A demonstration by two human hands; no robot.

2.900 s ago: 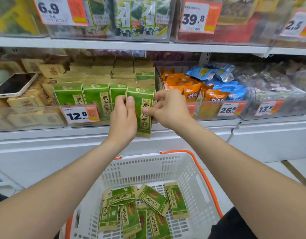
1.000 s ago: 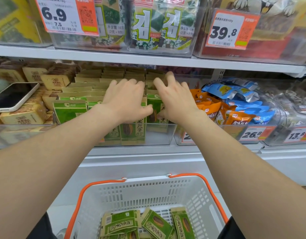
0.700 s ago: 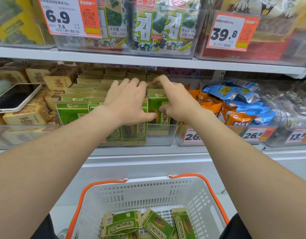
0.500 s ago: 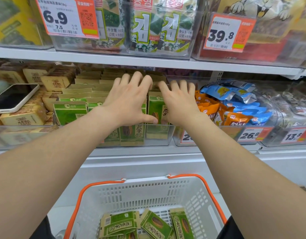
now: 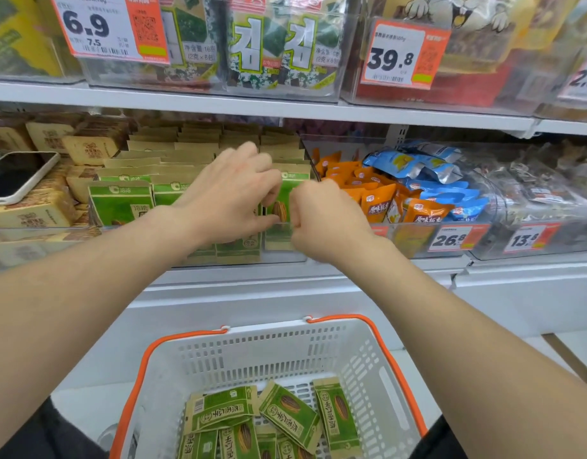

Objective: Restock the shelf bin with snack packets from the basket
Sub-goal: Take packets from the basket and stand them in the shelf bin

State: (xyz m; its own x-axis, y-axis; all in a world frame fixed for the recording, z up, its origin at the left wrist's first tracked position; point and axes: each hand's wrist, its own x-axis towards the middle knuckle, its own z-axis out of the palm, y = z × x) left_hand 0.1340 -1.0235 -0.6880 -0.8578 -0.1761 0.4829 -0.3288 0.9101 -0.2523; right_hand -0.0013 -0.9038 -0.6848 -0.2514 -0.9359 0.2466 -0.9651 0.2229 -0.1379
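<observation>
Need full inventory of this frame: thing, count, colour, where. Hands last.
shelf-bin packets: many, green and kraft, clear middle-shelf bin, centre
basket packets: at least six, green, inside basket
basket: one, white with orange handles, bottom of view
tan packets: many, tan, far left
phone: one, white-edged, dark screen, on tan packets
orange packets: many, orange, right of centre
blue packets: several, blue, behind orange ones
seaweed packs: at least two, green-white, top shelf
price tags: at least five, white-orange, both rows
left hand: one, pinching a front-row shelf-bin packet
right hand: one, curled beside that packet; grip unclear
</observation>
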